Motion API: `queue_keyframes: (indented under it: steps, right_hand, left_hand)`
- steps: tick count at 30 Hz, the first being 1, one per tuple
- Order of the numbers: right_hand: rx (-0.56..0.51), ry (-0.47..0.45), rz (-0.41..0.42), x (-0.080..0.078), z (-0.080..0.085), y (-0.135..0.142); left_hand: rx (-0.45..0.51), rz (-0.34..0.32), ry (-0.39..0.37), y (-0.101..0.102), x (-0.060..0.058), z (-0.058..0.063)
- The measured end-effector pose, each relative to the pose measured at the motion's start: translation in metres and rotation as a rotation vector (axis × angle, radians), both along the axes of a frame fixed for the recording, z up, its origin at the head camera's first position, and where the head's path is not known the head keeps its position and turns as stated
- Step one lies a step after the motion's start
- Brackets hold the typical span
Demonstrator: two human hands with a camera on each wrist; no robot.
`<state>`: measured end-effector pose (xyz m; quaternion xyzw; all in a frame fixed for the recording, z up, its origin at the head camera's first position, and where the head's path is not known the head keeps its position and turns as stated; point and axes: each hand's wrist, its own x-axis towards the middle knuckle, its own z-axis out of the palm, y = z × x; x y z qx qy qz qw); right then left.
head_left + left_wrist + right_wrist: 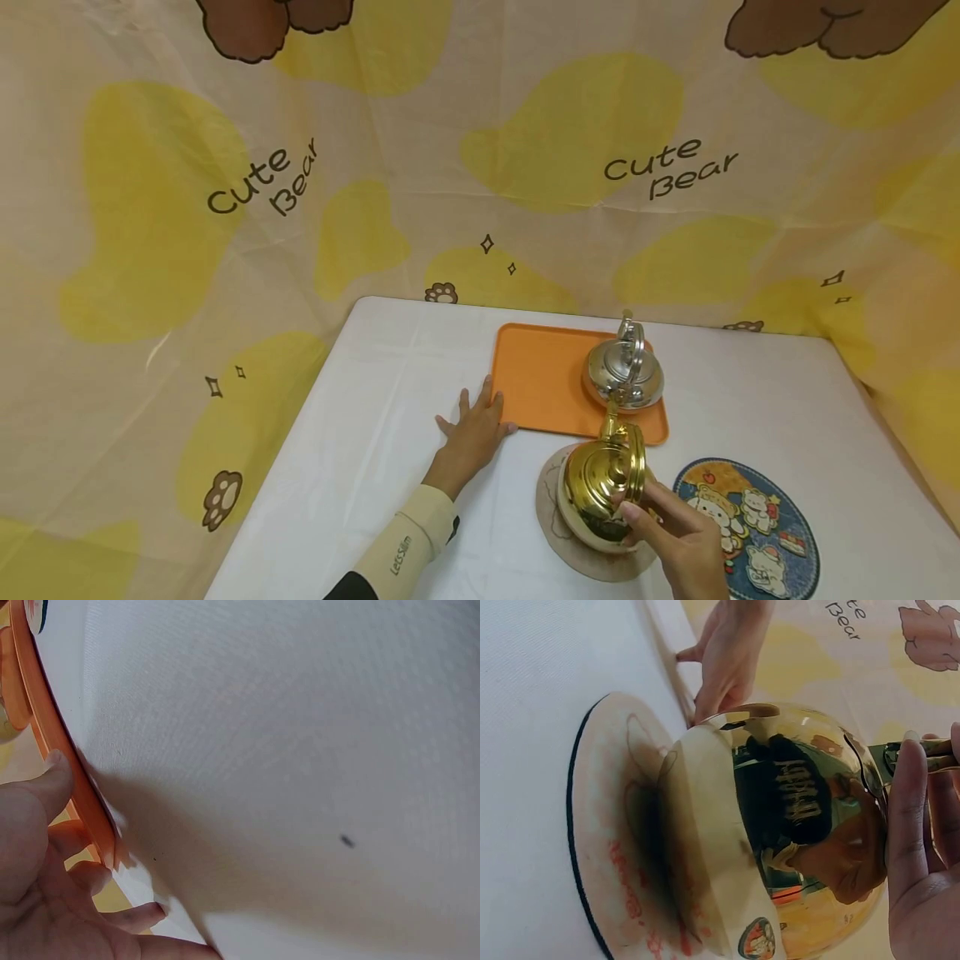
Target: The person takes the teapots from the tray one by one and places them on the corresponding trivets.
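My right hand (686, 533) grips a shiny gold teapot (596, 487) by its handle side. The teapot is over a round beige mat (551, 533); whether its base touches the mat I cannot tell. In the right wrist view, the teapot (810, 825) fills the middle, its belly reflecting the surroundings. My left hand (472, 437) has its fingers spread at the near left corner of an orange tray (540, 375). In the left wrist view, thumb and fingers touch the tray's rim (82, 791). A silver teapot (626, 375) stands on the tray's right part.
Right of the beige mat lies a round blue mat (780, 500) with cartoon bears, partly behind my right hand. Everything rests on a white table (405, 358). Behind it hangs a beige and yellow printed cloth (525, 167).
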<state>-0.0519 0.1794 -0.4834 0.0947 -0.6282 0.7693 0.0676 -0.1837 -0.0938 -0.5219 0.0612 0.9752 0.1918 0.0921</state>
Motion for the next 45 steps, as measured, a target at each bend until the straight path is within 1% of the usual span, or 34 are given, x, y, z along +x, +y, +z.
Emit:
queue_keyframes:
  steps: [3, 9, 11, 20, 24, 27, 30, 31, 34, 36, 39, 41, 45]
  right_hand:
    - [-0.020, 0.004, 0.001, 0.001, -0.002, 0.000]
    - [0.035, -0.042, -0.041, 0.005, -0.003, -0.001]
    - [0.037, -0.040, -0.046, 0.007, -0.004, -0.001]
    - [-0.016, 0.093, -0.029, 0.009, -0.014, -0.002]
    - [0.010, 0.119, 0.006, 0.010, -0.015, 0.001]
    - [0.077, 0.097, 0.026, 0.011, -0.013, 0.003]
    - [0.087, 0.084, 0.040, 0.012, -0.012, 0.004]
    - [0.106, 0.076, 0.040, 0.012, -0.011, 0.005]
    - [0.101, 0.066, 0.050, 0.012, -0.011, 0.006]
    - [0.117, 0.048, 0.060, 0.011, -0.011, 0.007]
    - [0.105, 0.044, 0.070, 0.010, -0.012, 0.011]
    - [0.109, 0.042, 0.066, 0.009, -0.012, 0.013]
    - [0.147, 0.041, 0.025, 0.007, -0.007, 0.019]
  left_hand:
    - [0.001, -0.001, -0.001, 0.000, 0.000, 0.000]
    - [0.009, -0.001, -0.003, 0.000, -0.001, -0.001]
    - [0.007, -0.003, 0.000, 0.000, -0.001, -0.001]
    - [-0.005, -0.002, -0.008, 0.001, 0.000, -0.001]
    - [-0.007, -0.005, -0.004, 0.001, 0.000, 0.000]
    - [-0.007, -0.006, 0.004, 0.001, -0.001, 0.000]
    - [-0.013, -0.008, 0.010, 0.001, -0.001, 0.000]
    - [-0.013, -0.009, 0.012, 0.001, -0.001, -0.001]
    - [-0.013, -0.010, 0.010, 0.001, -0.001, -0.001]
    - [-0.011, -0.008, 0.009, 0.001, -0.001, -0.001]
    - [-0.009, -0.005, 0.008, 0.001, 0.000, -0.002]
    - [-0.011, -0.004, 0.003, 0.001, 0.000, -0.002]
    - [-0.021, -0.007, -0.002, 0.002, -0.001, 0.000]
